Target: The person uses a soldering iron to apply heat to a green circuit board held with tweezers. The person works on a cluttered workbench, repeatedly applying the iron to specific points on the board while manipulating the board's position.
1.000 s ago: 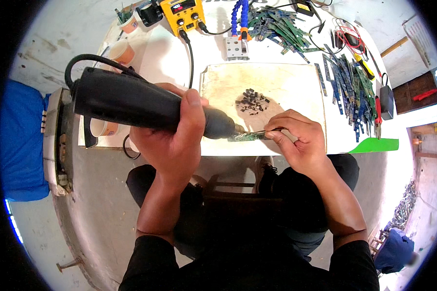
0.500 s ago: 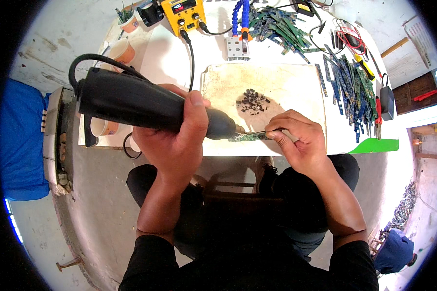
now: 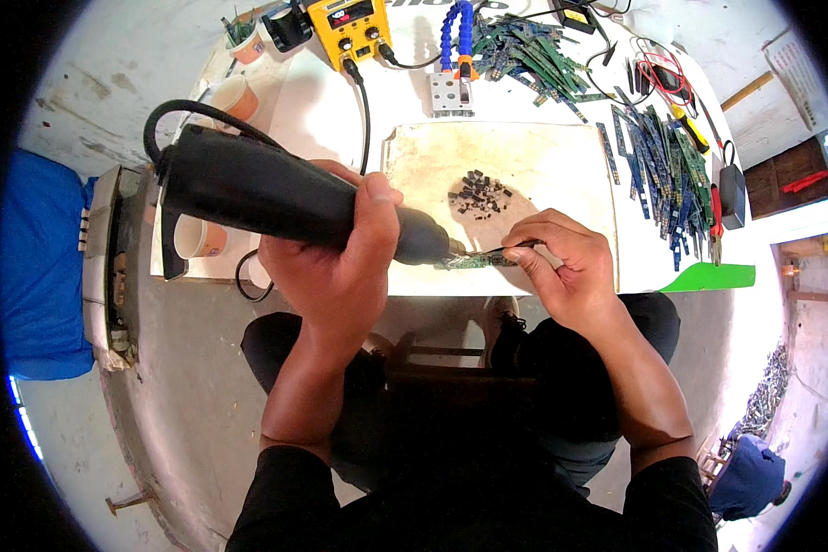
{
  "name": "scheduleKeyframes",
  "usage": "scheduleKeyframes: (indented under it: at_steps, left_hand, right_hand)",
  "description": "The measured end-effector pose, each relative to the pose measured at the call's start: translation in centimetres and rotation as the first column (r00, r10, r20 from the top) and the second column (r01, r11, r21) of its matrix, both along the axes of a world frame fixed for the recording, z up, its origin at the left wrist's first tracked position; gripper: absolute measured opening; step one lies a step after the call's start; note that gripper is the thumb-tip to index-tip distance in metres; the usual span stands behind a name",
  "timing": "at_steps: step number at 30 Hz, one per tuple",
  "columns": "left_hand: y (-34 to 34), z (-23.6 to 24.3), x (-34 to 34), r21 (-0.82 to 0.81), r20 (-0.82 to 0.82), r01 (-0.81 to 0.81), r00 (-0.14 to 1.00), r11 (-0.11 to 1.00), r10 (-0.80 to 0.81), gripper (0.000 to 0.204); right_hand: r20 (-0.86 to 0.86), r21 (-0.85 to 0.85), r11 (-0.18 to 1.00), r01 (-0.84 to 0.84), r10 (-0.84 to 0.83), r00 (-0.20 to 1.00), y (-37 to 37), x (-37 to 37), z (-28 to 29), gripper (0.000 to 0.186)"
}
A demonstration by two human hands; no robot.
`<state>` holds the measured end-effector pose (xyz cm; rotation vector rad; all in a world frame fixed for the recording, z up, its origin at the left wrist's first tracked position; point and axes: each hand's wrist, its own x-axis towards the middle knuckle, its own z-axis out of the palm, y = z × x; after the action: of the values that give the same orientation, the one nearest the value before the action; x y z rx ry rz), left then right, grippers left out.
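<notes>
My left hand (image 3: 336,267) is wrapped round the black body of a hot air gun (image 3: 258,189), whose nozzle points right. Close to the nozzle tip lies a narrow green circuit board strip (image 3: 480,262) at the near edge of a stained work board (image 3: 561,152). Pinched in my right hand (image 3: 569,262) is a pair of thin dark tweezers (image 3: 504,247), its tip at the strip beside the nozzle. Whether my right fingers also touch the strip is hard to see. A small heap of black components (image 3: 480,195) sits just beyond, on the board.
A yellow soldering station (image 3: 348,32) stands at the back, its cable running forward. Near it are a metal block (image 3: 451,95) and a blue flexible hose (image 3: 453,37). Circuit strips (image 3: 667,166) pile up at right, beside pliers (image 3: 717,225). Paper cups (image 3: 198,237) stand at left.
The hot air gun and my left hand have shifted slightly to the right. My right hand with the tweezers stays almost in place.
</notes>
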<state>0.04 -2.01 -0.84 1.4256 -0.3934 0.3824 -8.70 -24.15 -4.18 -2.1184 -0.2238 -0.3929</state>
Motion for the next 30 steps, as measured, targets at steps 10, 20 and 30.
scheduleKeyframes:
  at_steps: [10,20,30]
  left_hand:
    - [0.5,0.1,0.2,0.05,0.035,0.004,0.999,0.999,-0.005,0.003]
    - [-0.1,0.7,0.0,-0.021,-0.016,-0.02,1.0,1.0,0.02,0.003]
    - [0.2,0.1,-0.1,-0.029,0.025,0.038,0.999,0.999,-0.037,0.005]
  right_hand:
    - [0.054,0.008,0.995,0.101,-0.101,0.993,0.0,0.2,-0.1,0.009]
    - [0.079,-0.006,0.984,0.176,-0.175,0.981,-0.2,0.5,-0.2,0.011]
    - [0.057,0.142,0.99,0.008,-0.016,0.998,-0.8,-0.1,0.0,0.007]
